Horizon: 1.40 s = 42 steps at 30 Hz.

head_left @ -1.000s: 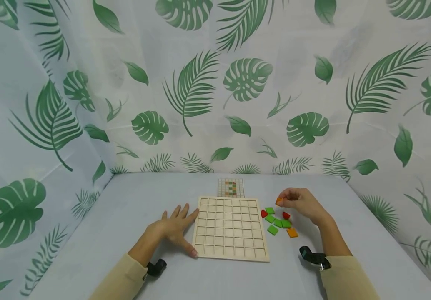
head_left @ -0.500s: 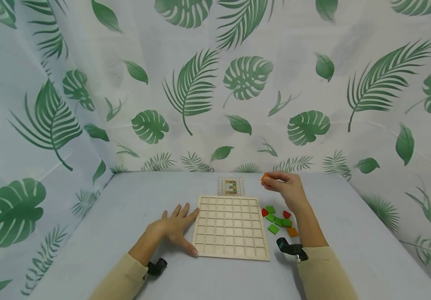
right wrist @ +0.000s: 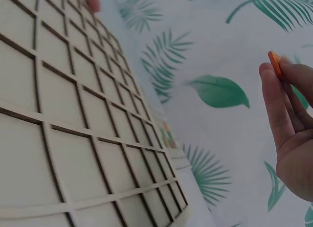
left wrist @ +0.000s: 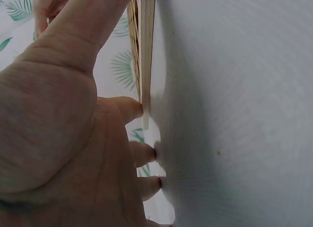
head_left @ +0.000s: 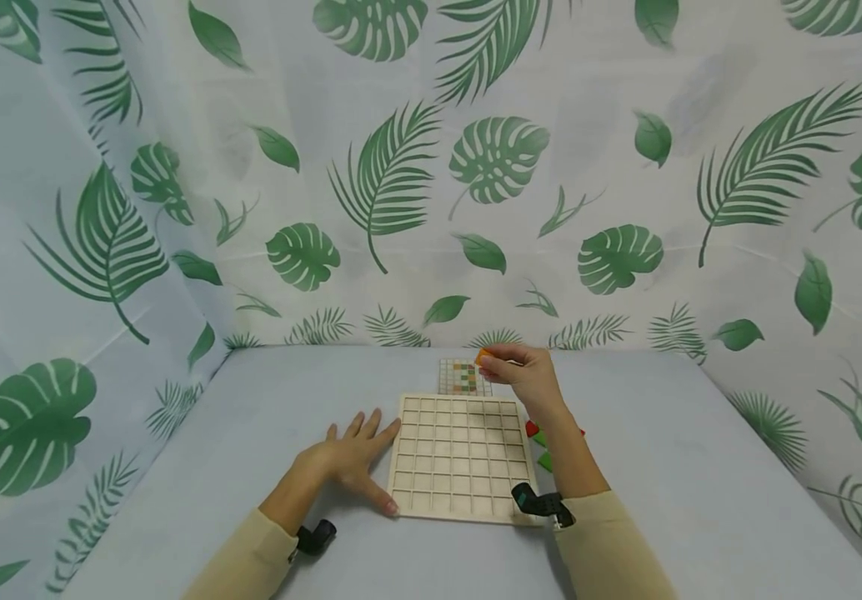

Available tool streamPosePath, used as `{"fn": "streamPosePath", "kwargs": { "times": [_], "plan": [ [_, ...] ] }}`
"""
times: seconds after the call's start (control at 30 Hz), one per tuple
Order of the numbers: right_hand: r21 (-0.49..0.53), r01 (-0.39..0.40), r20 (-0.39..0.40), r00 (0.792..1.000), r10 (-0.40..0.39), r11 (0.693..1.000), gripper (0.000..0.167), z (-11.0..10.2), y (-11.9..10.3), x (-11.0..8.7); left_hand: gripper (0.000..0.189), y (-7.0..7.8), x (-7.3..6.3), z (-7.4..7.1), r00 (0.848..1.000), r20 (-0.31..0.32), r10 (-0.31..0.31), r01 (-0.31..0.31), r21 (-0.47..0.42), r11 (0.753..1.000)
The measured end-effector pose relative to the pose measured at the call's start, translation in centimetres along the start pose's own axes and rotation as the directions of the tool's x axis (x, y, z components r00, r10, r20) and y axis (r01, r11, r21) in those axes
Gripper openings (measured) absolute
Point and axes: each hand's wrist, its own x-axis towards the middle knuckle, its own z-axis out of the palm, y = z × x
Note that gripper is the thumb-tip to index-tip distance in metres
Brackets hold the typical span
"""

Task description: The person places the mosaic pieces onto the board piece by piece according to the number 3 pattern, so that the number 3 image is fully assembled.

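A pale wooden grid board [head_left: 452, 457] lies on the table, its square cells bare. My left hand [head_left: 352, 461] is spread flat beside it, with thumb and index finger at its left edge; in the left wrist view these digits meet the board's side [left wrist: 145, 65]. Raised over the far right part of the board, my right hand [head_left: 532, 382] pinches a small orange tile [head_left: 482, 357] between thumb and fingertips. The right wrist view shows the orange tile [right wrist: 276, 64] tilted in that pinch. Behind the board lies a gridded pattern card [head_left: 448, 379], partly overlapped by the right hand.
Right of the board are loose tiles, among them a red one [head_left: 532, 428] and a green one [head_left: 546, 461]; the right forearm hides others. A leaf-print cloth [head_left: 393, 292] stands as a wall behind the table and along its sides.
My right hand has lifted the orange tile from beside the loose tiles and carried it left, to near the pattern card. My left hand has stayed at the board's edge.
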Motion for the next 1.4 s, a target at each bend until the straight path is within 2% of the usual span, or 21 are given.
{"fn": "streamPosePath", "kwargs": {
  "times": [0.2, 0.37, 0.5, 0.67, 1.07, 1.2, 1.4],
  "plan": [
    [-0.122, -0.062, 0.042, 0.997, 0.067, 0.991, 0.032, 1.4, 1.2, 0.0, 0.141, 0.3, 0.1, -0.2, 1.000, -0.006, -0.007, 0.007, 0.017, 1.000],
    [-0.095, -0.092, 0.084, 0.991, 0.100, 0.991, 0.031, 2.3, 1.9, -0.1, 0.141, 0.5, -0.1, -0.4, 1.000, -0.013, -0.013, 0.014, 0.036, 0.999],
    [-0.081, -0.150, 0.152, 0.975, 0.161, 0.985, 0.029, 3.0, 2.5, -0.2, 0.142, 0.6, -0.1, -0.4, 1.000, -0.013, -0.018, 0.019, 0.042, 0.999],
    [-0.112, -0.231, 0.182, 0.951, 0.248, 0.967, 0.023, 3.5, 3.2, -0.2, 0.142, 0.6, 0.0, -0.4, 1.000, -0.011, -0.020, 0.020, 0.049, 0.999],
    [-0.162, -0.303, 0.233, 0.913, 0.335, 0.939, 0.018, 3.9, 5.6, -0.3, 0.142, 0.5, 0.0, -0.1, 1.000, -0.009, -0.023, 0.024, 0.021, 1.000],
    [-0.222, -0.258, 0.230, 0.923, 0.308, 0.940, 0.016, 4.1, 6.0, -0.2, 0.141, 0.5, 0.0, 0.0, 1.000, -0.007, -0.021, 0.021, 0.020, 1.000],
    [-0.387, -0.105, 0.249, 0.945, 0.213, 0.916, 0.013, 4.6, 5.9, -0.1, 0.141, 0.5, -0.1, -0.1, 1.000, -0.004, -0.019, 0.019, 0.025, 1.000]
  ]
}}
